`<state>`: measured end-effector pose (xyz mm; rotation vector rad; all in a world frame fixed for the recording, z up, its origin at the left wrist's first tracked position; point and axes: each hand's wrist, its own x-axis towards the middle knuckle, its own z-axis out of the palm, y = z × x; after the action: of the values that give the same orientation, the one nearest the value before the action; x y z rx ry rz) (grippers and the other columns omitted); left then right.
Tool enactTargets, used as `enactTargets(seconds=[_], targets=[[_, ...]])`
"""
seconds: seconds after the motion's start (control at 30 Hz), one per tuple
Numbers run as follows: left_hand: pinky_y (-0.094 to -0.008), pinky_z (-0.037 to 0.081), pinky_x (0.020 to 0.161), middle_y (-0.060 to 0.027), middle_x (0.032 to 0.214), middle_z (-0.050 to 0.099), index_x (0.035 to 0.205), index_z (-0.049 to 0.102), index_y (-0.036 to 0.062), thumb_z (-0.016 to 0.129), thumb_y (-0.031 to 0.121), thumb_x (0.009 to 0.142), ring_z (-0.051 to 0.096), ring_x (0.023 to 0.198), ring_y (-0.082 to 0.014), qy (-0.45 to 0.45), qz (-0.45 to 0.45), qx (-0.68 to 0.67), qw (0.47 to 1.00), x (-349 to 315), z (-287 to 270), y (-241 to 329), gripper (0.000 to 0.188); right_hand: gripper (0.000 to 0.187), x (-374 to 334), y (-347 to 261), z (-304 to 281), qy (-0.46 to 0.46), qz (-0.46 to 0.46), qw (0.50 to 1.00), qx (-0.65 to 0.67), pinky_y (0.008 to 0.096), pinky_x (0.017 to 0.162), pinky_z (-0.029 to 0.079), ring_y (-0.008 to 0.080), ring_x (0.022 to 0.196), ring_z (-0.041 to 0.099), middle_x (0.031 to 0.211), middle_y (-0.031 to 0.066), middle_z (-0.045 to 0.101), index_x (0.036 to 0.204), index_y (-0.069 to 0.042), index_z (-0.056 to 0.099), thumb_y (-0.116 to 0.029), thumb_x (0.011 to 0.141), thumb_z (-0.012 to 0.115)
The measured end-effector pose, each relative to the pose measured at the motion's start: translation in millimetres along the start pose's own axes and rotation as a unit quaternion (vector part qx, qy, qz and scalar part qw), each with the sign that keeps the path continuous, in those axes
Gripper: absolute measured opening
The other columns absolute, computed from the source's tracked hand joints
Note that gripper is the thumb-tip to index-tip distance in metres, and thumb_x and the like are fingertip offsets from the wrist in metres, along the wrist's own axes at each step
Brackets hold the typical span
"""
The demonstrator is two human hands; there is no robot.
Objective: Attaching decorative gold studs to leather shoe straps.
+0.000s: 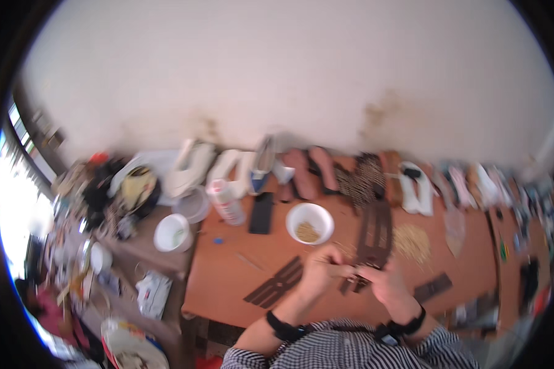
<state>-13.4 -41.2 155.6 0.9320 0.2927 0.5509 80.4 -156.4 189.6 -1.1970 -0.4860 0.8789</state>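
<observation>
My right hand (385,281) is closed around the lower part of a dark brown slotted strap (375,230), which extends away from me over the table. My left hand (321,270) is in a pinch at the strap's near end, its fingertips meeting those of my right hand. What sits in that pinch is too small and blurred to make out. Another dark brown slotted strap (276,284) lies left of my left hand, and a dark flat piece (433,287) lies right of my right hand. Just beyond stands a white bowl (295,212) with small tan bits inside; a loose heap of tan bits (412,242) lies to its right.
A black phone-like slab (261,213) and a white bottle (226,203) stand left of the bowl. Shoes and shoe parts (301,173) line the wall. A white tub (172,234) rests on the cluttered left table. A person (55,313) appears at lower left.
</observation>
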Motion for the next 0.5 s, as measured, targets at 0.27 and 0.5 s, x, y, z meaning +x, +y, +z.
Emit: enactTargets(seconds=[0.27, 0.5], targets=[[-0.0207, 0.043, 0.062, -0.0049, 0.073, 0.054, 0.076, 0.046, 0.0028, 0.057, -0.014, 0.065, 0.051, 0.066, -0.01, -0.025, -0.008, 0.086, 0.996, 16.3, 29.4, -28.6, 0.022, 0.024, -15.0, 16.6, -38.9, 0.009, -0.004, 0.997, 0.073, 0.0203, 0.055, 0.041, 0.0075, 0.066, 0.052, 0.08, 0.0018, 0.058, 0.094, -0.002, 0.056, -0.012, 0.074, 0.063], [-0.0225, 0.046, 0.064, -0.0076, 0.079, 0.061, 0.083, 0.056, -0.0026, 0.059, -0.005, 0.073, 0.057, 0.068, -0.0123, -0.139, -0.04, 0.196, 0.97, 14.4, 39.8, -47.2, 0.011, 0.019, -48.0, 7.9, -53.1, 0.112, 0.005, 0.994, 0.003, 0.0211, 0.049, 0.034, 0.0059, 0.056, 0.043, 0.06, -0.0036, 0.048, 0.082, -0.005, 0.058, -0.023, 0.081, 0.056]])
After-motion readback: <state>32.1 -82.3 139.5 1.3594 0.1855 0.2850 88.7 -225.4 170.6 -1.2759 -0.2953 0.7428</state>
